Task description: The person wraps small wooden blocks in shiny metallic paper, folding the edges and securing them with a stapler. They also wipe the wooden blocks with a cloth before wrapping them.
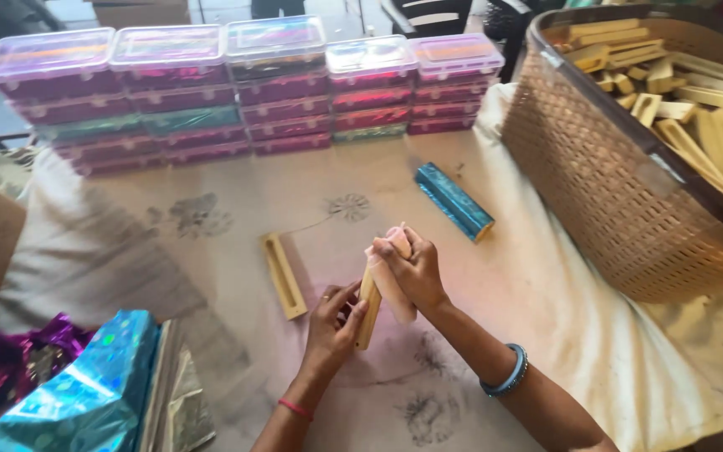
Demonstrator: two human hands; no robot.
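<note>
One block (368,311) in work: left hand (332,328) grips its lower end, right hand (412,269) closed on pink cloth (392,285). One wrapped block (453,201) mid-table; basket (596,184) full at right edge.

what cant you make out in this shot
Head view only:
- Wooden stick: its top end is hidden by the right hand and a pink cloth.
- Left hand: its palm side faces away.
- Basket: cut off by the right and top edges.
- Boxes: contents blurred behind tinted lids.
- Foil: cut off by the bottom edge.
</note>
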